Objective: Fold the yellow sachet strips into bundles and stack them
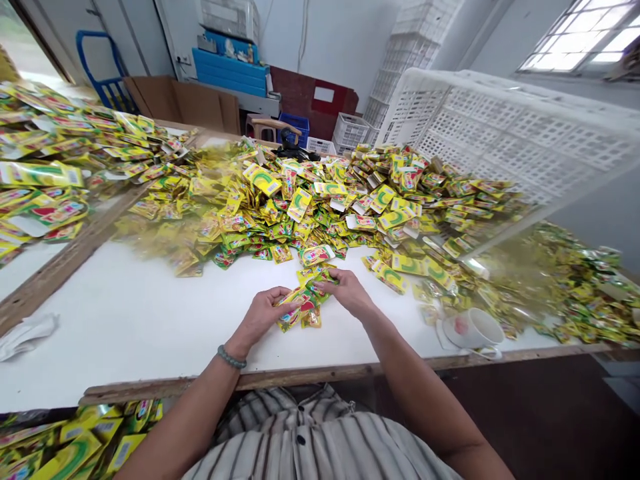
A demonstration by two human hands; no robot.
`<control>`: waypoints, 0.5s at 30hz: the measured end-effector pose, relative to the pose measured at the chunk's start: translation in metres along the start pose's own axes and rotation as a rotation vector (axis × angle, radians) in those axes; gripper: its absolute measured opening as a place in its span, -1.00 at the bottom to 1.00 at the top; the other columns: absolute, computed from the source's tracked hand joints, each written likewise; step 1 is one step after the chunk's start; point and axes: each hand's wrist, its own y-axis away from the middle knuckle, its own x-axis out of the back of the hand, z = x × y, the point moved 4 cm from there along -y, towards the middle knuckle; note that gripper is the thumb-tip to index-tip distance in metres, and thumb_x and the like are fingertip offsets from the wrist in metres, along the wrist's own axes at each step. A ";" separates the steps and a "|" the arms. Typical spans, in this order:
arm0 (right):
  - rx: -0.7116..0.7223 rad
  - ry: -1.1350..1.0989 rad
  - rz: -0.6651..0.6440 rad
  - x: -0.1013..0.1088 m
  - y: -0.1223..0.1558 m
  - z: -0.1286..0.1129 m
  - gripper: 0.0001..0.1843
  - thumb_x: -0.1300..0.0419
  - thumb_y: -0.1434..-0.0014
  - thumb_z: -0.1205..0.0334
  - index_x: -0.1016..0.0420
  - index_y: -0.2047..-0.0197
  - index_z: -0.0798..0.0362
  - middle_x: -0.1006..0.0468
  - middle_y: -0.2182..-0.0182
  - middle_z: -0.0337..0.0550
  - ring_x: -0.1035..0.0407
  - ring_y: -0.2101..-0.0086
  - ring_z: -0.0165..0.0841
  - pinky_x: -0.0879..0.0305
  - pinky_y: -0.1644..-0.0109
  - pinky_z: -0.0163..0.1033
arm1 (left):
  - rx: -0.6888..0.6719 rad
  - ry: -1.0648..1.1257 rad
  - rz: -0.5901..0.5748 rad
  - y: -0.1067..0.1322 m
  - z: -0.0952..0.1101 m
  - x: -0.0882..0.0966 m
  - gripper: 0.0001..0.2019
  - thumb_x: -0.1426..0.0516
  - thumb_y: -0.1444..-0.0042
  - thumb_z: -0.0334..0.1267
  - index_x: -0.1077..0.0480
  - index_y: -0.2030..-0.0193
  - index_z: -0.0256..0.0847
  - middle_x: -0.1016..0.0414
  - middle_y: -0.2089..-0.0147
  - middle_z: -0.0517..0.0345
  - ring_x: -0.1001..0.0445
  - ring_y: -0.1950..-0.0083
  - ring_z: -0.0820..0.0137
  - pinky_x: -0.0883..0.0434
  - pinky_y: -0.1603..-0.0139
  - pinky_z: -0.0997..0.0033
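Note:
My left hand (266, 313) is closed on a yellow printed box (291, 317), its thumb pressing the front face. Fingers of my right hand (351, 292) pinch a green and yellow sachet (324, 285) at the box's upper right end, where the two overlap. Whether the sachet is partly inside the box I cannot tell. Beneath them, another small sachet (312, 319) lies on the white table (220, 333). Just beyond my hands, a yellow box (316, 255) rests at the near edge of a large heap of sachets and boxes (300, 223).
A white plastic crate (510, 127) lies tipped on its side at right, boxes spilling from it. A white mug (473, 328) stands near the front edge. Left, a wooden strip (75, 250) borders more piled boxes (45, 173). Filled boxes or packets (80, 443) sit below the table.

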 end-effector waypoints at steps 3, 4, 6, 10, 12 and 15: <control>0.025 0.014 0.132 -0.004 0.002 -0.003 -0.63 -0.33 0.06 -0.10 -0.45 0.39 0.04 -0.52 0.41 -0.23 -0.38 0.31 -0.28 -0.27 0.22 -0.21 | 0.027 0.027 -0.040 0.000 -0.001 -0.001 -0.56 -0.44 0.23 -0.09 -0.54 0.23 -0.26 -0.65 0.30 0.16 -0.52 0.38 0.42 -0.40 0.30 0.46; 0.041 0.027 0.179 -0.006 0.003 -0.003 -0.62 -0.34 0.08 -0.11 -0.44 0.36 0.03 -0.52 0.38 -0.22 -0.39 0.28 -0.27 -0.27 0.20 -0.20 | 0.030 0.042 -0.043 0.001 -0.002 -0.001 -0.56 -0.44 0.22 -0.08 -0.54 0.21 -0.26 -0.65 0.29 0.15 -0.52 0.37 0.41 -0.41 0.30 0.46; 0.065 0.037 0.232 -0.013 0.006 0.000 -0.59 -0.35 0.10 -0.11 -0.43 0.34 0.01 -0.53 0.33 -0.20 -0.39 0.26 -0.25 -0.28 0.18 -0.19 | 0.041 0.089 -0.035 0.001 -0.003 -0.001 -0.55 -0.43 0.19 -0.08 -0.55 0.17 -0.26 -0.66 0.25 0.14 -0.54 0.34 0.41 -0.42 0.28 0.47; 0.018 -0.055 0.297 -0.024 0.011 0.010 -0.58 -0.35 0.08 -0.14 -0.39 0.35 -0.01 -0.47 0.46 -0.26 -0.29 0.44 -0.34 -0.22 0.36 -0.23 | 0.125 0.194 -0.095 0.002 -0.006 -0.005 -0.51 -0.45 0.22 -0.12 -0.55 0.12 -0.27 -0.67 0.24 0.10 -0.56 0.32 0.40 -0.43 0.23 0.46; 0.022 -0.048 0.349 -0.025 0.013 0.011 -0.60 -0.35 0.06 -0.13 -0.39 0.36 -0.02 -0.41 0.52 -0.29 -0.22 0.50 -0.37 -0.17 0.40 -0.25 | 0.158 0.245 -0.138 0.003 -0.005 -0.008 -0.50 -0.46 0.25 -0.16 -0.56 0.13 -0.29 -0.67 0.24 0.07 -0.57 0.33 0.39 -0.43 0.24 0.45; 0.076 0.049 0.339 -0.021 0.016 0.004 -0.66 -0.34 0.01 -0.10 -0.44 0.35 -0.02 -0.46 0.47 -0.26 -0.25 0.46 -0.36 -0.21 0.34 -0.22 | 0.184 0.313 -0.133 0.004 -0.005 -0.007 -0.53 -0.46 0.25 -0.18 -0.56 0.16 -0.31 -0.66 0.26 0.03 -0.56 0.37 0.38 -0.42 0.28 0.45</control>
